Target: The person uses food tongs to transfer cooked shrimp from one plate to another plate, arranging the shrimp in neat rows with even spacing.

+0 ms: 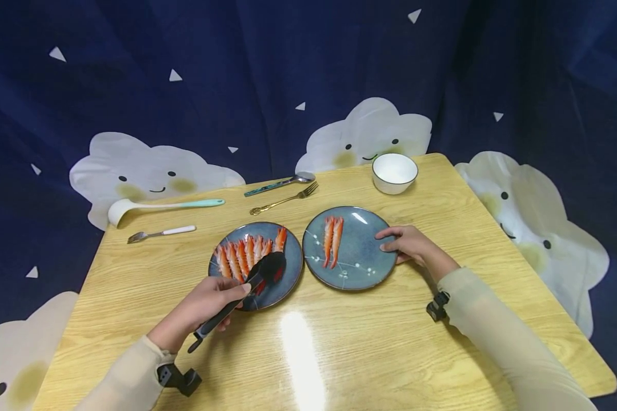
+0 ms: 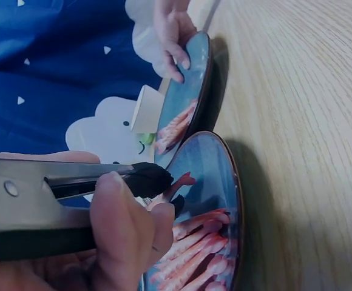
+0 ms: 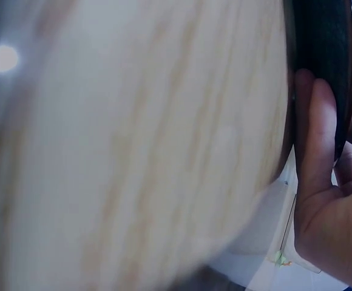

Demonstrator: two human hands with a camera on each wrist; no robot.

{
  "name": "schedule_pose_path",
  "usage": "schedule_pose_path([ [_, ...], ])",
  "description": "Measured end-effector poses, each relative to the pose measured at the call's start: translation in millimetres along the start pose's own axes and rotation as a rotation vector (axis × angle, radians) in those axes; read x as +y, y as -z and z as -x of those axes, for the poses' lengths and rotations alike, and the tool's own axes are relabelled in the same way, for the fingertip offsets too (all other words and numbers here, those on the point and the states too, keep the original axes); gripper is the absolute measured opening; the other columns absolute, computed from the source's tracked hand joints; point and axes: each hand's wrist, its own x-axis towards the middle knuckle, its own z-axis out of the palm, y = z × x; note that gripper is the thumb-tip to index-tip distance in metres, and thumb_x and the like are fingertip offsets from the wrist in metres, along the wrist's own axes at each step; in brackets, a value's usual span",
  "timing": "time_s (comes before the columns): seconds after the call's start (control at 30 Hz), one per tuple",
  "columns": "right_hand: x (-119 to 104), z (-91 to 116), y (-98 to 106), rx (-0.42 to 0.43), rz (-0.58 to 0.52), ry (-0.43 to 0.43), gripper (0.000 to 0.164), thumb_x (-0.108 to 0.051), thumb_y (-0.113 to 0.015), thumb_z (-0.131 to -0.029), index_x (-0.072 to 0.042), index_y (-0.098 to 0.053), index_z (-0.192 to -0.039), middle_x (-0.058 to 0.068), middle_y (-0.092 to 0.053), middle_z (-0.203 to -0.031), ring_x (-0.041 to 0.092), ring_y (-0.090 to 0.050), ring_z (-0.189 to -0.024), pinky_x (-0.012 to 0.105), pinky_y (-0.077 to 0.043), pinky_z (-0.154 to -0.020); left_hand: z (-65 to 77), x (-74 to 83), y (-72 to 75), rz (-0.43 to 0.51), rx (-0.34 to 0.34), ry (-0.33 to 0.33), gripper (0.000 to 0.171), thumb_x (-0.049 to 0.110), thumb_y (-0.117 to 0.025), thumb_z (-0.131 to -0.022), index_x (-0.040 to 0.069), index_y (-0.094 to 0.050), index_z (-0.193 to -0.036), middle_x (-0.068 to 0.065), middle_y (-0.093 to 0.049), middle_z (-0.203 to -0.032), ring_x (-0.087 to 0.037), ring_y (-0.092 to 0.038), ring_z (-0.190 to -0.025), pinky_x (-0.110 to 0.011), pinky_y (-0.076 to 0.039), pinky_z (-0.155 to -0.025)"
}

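Left hand [image 1: 216, 301] angled inward, lower left, fingers curled round tongs [image 1: 268, 267], right hand [image 1: 412, 244] centre-right, fingers pinching blue plate [image 1: 362, 245]

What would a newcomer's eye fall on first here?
Probably the red shrimp: a row on the left plate, a pair on the right plate. The left hand grips black tongs over the left plate, and the right hand holds the right plate. Behind the table hangs a dark blue curtain with smiling clouds.
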Motion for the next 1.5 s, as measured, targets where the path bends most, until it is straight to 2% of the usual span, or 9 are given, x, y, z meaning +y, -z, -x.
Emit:
schedule_pose_path([
  [0.43, 1, -1, 0, 0.017, 0.005, 0.008, 0.040, -0.006, -0.067, -0.075, -0.004, -0.055, -0.114, 0.012, -0.054, -0.090, 0.019, -0.061, -0.062, 0.036, -0.049, -0.054, -11.0, 15.0, -14.8, -0.018, 0.054, -0.080, 0.051, 0.044, -0.059, -0.079, 0.002, -0.055, -0.106, -0.020, -0.055, -0.084, -0.021, -0.050, -0.043, -0.037, -0.045, -0.044],
  [0.7, -2, -2, -1, 0.051, 0.065, -0.024, 0.036, -0.008, -0.068, -0.075, -0.008, -0.058, -0.110, 0.012, -0.055, -0.095, 0.017, -0.058, -0.055, 0.034, -0.048, -0.051, -24.6, 40.0, -38.9, -0.026, 0.100, -0.113, 0.060, 0.048, -0.060, -0.076, 0.010, -0.049, -0.121, -0.013, -0.058, -0.096, -0.026, -0.054, -0.050, -0.037, -0.046, -0.047],
  [0.9, 0, -3, -1, 0.060, 0.033, -0.022, 0.036, -0.005, -0.068, -0.073, -0.007, -0.059, -0.108, 0.012, -0.057, -0.093, 0.017, -0.059, -0.056, 0.034, -0.048, -0.049, -40.6, 56.6, -66.1, -0.017, 0.058, -0.157, 0.061, 0.048, -0.060, -0.076, 0.009, -0.049, -0.121, -0.011, -0.057, -0.097, -0.026, -0.055, -0.049, -0.037, -0.047, -0.047],
  [1.1, 2, -4, 0, 0.043, 0.011, -0.013, 0.037, -0.005, -0.069, -0.073, -0.006, -0.059, -0.108, 0.010, -0.059, -0.087, 0.018, -0.060, -0.057, 0.034, -0.049, -0.050, -49.1, 57.2, -89.4, -0.073, -0.016, -0.170, 0.044, 0.043, -0.058, -0.080, 0.008, -0.056, -0.107, -0.017, -0.056, -0.080, -0.026, -0.055, -0.045, -0.037, -0.046, -0.042],
  [1.2, 3, -5, 0, 0.052, 0.002, -0.017, 0.036, -0.005, -0.069, -0.073, -0.007, -0.059, -0.108, 0.010, -0.059, -0.087, 0.018, -0.060, -0.057, 0.035, -0.048, -0.050, -49.0, 55.8, -96.7, -0.097, -0.052, -0.161, 0.043, 0.041, -0.058, -0.080, 0.007, -0.056, -0.106, -0.016, -0.054, -0.074, -0.027, -0.055, -0.044, -0.038, -0.045, -0.041],
  [1.3, 3, -5, 1, 0.057, 0.001, -0.011, 0.036, -0.005, -0.069, -0.073, -0.007, -0.059, -0.108, 0.011, -0.059, -0.088, 0.018, -0.059, -0.057, 0.035, -0.048, -0.050, -48.6, 55.8, -101.5, -0.116, -0.072, -0.139, 0.049, 0.043, -0.059, -0.079, 0.005, -0.054, -0.109, -0.016, -0.055, -0.076, -0.027, -0.055, -0.044, -0.038, -0.046, -0.041],
  [1.5, 5, -6, 0, 0.044, -0.017, -0.004, 0.036, -0.005, -0.068, -0.073, -0.006, -0.059, -0.108, 0.012, -0.058, -0.091, 0.019, -0.060, -0.058, 0.037, -0.049, -0.052, -48.1, 58.2, -104.8, -0.173, -0.072, -0.121, 0.056, 0.050, -0.059, -0.076, 0.004, -0.053, -0.108, -0.015, -0.057, -0.076, -0.027, -0.056, -0.045, -0.036, -0.045, -0.041],
])
